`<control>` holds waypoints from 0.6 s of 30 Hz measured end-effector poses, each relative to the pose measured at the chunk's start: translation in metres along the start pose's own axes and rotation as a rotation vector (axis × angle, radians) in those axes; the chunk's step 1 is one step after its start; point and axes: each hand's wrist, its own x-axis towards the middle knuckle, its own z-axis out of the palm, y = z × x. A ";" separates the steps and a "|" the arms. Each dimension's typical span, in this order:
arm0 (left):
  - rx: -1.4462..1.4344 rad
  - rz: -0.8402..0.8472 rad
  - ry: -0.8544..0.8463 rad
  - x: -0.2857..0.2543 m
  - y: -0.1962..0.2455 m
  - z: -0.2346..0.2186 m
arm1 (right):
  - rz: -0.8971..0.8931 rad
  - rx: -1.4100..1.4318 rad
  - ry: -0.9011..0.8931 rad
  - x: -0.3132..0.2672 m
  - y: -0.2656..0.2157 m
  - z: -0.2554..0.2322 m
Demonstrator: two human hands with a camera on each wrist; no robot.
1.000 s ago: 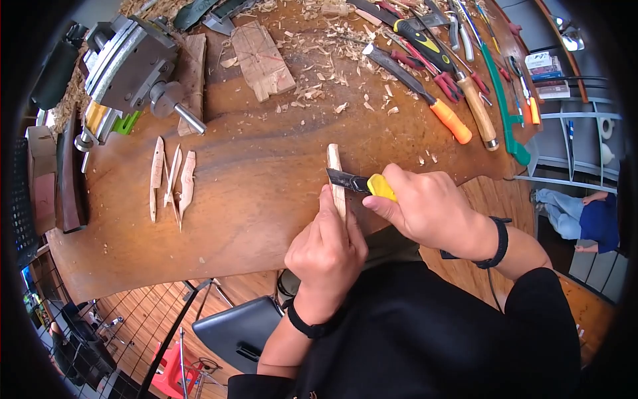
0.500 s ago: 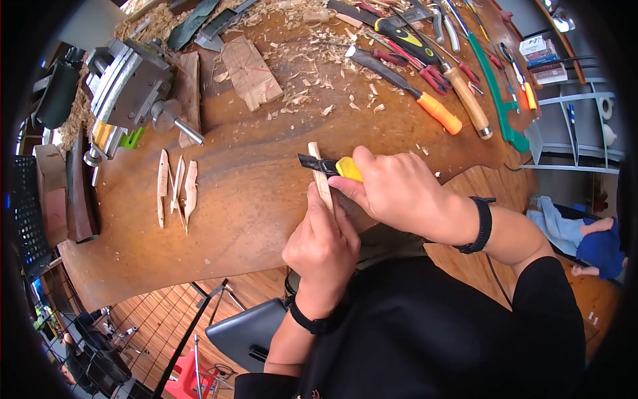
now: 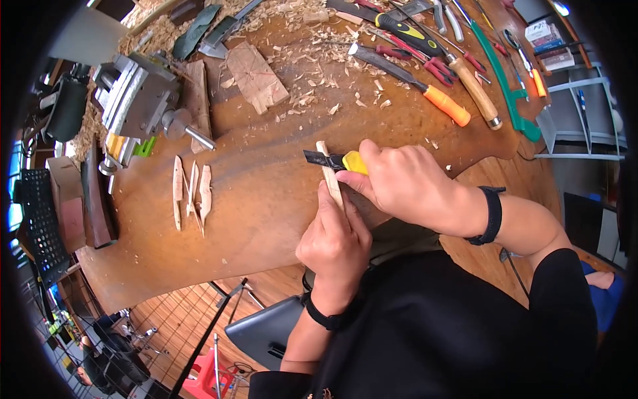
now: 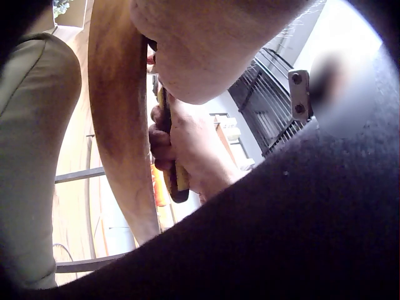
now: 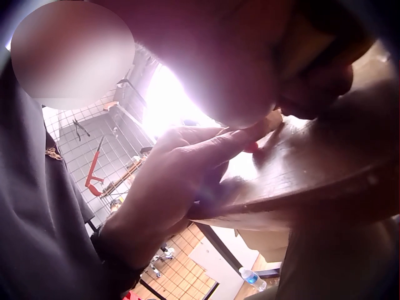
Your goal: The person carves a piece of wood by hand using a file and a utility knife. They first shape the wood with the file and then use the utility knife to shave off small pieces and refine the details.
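In the head view my left hand (image 3: 334, 243) pinches a slim pale wooden stick (image 3: 331, 186) by its near part, the far end pointing away from me over the table. The right hand (image 3: 415, 189) grips a yellow-handled utility knife (image 3: 355, 162). Its dark blade (image 3: 318, 158) lies across the stick close to the far end, the tip sticking out past the left side. From the left wrist, the knife's handle end (image 4: 180, 185) shows below the curled right fingers (image 4: 161, 140). The right wrist view has the left hand (image 5: 178, 172) by the table edge.
Several carved wood pieces (image 3: 205, 193) lie on the wooden table (image 3: 146, 266) at left. Behind them stand a metal vise (image 3: 143, 100) and a flat board (image 3: 256, 78). Shavings, an orange-handled chisel (image 3: 446, 106), a wooden-handled tool (image 3: 477, 93) and a green saw frame (image 3: 508, 93) lie farther back.
The knife has moved toward the stick's far end, and its blade now reaches farther past the stick's left side. Both hands keep their hold. The head view has shifted slightly.
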 end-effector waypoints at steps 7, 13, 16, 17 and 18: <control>0.043 0.009 0.022 -0.005 0.003 -0.002 | -0.025 -0.054 0.201 0.009 0.010 0.006; -0.123 -0.076 0.002 -0.010 -0.001 -0.004 | 0.059 0.144 0.049 -0.012 0.012 -0.007; -0.436 -0.207 0.037 -0.008 -0.007 -0.014 | 0.078 0.288 0.054 -0.017 0.001 -0.011; -0.656 -0.286 0.082 -0.005 -0.009 -0.020 | 0.120 0.409 0.106 -0.016 -0.001 -0.011; -0.626 -0.277 0.087 -0.002 -0.010 -0.025 | 0.106 0.437 0.114 -0.013 -0.003 -0.015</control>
